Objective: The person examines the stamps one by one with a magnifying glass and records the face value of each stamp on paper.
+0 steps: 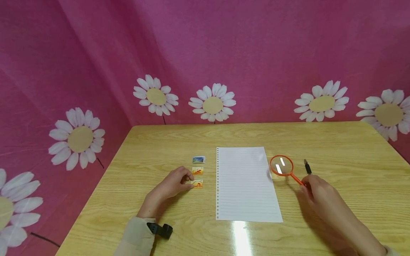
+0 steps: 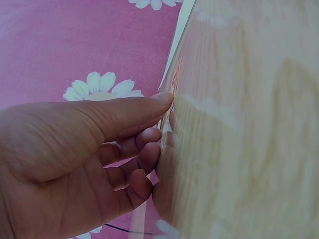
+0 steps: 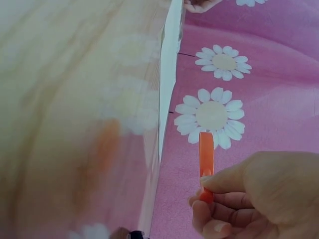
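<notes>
Going by how things lie, I judge the work to be at an early stage. Between the left edge of the desk [image 1: 112, 199] and its middle, three cards are set out in a column. The left hand [image 1: 173, 182] has thumb and forefinger at the left edge of the nearest picture card [image 1: 198, 184]; the wrist view is nearly edge-on, so I cannot tell whether it pinches the card or only rests on it. Beyond come the middle picture card [image 1: 197, 170] and, closest to the desk's far edge, the blue picture card [image 1: 199, 159]. Right of the column lies the lined sheet [image 1: 241, 185], with no writing that shows. Just by its right edge the red magnifying glass [image 1: 282, 165] is held above the desk, its handle grasped by the thumb and fingers of the right hand [image 1: 325, 192]. No card is under the lens yet. The pen [image 1: 307, 167] lies toward the far right corner, its near end hidden behind that hand.

Counted from the left: two hands, three cards (two yellow and red, one blue), one sheet, one magnifying glass, one pen.
</notes>
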### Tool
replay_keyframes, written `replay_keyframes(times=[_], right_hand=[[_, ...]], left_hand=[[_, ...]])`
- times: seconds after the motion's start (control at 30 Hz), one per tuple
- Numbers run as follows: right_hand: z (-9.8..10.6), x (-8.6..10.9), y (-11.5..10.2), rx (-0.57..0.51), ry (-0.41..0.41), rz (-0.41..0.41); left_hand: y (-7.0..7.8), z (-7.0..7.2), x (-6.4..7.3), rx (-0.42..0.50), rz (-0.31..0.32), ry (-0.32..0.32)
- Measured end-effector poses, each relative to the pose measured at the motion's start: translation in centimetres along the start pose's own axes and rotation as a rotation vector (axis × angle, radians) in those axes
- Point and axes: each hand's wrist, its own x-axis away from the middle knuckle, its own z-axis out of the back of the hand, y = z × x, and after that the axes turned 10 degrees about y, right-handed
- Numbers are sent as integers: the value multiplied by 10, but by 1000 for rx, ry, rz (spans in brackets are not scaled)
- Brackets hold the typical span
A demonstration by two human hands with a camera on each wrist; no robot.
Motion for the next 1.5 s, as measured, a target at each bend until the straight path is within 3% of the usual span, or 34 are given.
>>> replay_keyframes(times=[0.27, 0.5, 0.7, 1.5], right_hand=[[-3, -4, 1, 5, -3, -42], [-4, -9, 2, -9, -41, -109], [-5, -10, 3, -8, -98, -163], [-7, -15, 2, -35, -327, -350]], left_hand=[[0, 0, -1, -23, -28, -9], [1, -1, -1, -23, -4, 3], [0, 0, -1, -18, -31, 0], [2, 1, -1, -9, 15, -8]])
